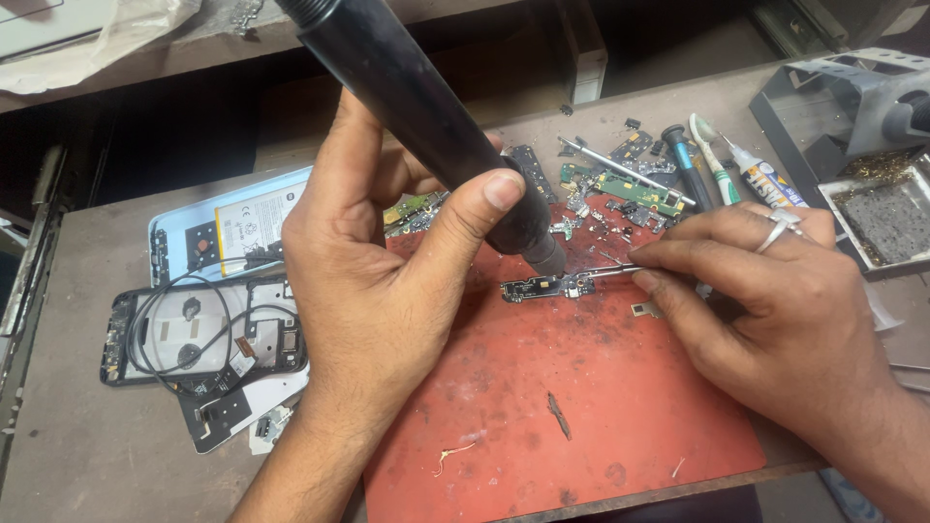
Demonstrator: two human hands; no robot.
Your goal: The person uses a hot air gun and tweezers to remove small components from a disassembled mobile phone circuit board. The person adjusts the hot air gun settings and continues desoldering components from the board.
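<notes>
left hand (373,281): black nozzle tool (426,116); right hand (775,300): tweezers (608,272) (on small board (547,287))

Workbench surroundings. Left: an opened phone rear housing (228,228) with its battery exposed, pale blue at the rim; below it a dark phone frame (194,339) crossed by a looped black cable (160,334). Upper right: loose green circuit boards (630,189), a dark-handled screwdriver (686,167) and a white glue tube (760,179) lying side by side. Far right: a grey soldering-iron stand (843,107) with what appears to be a dark cleaning sponge (891,218). Top left: crumpled clear plastic (116,39).
</notes>
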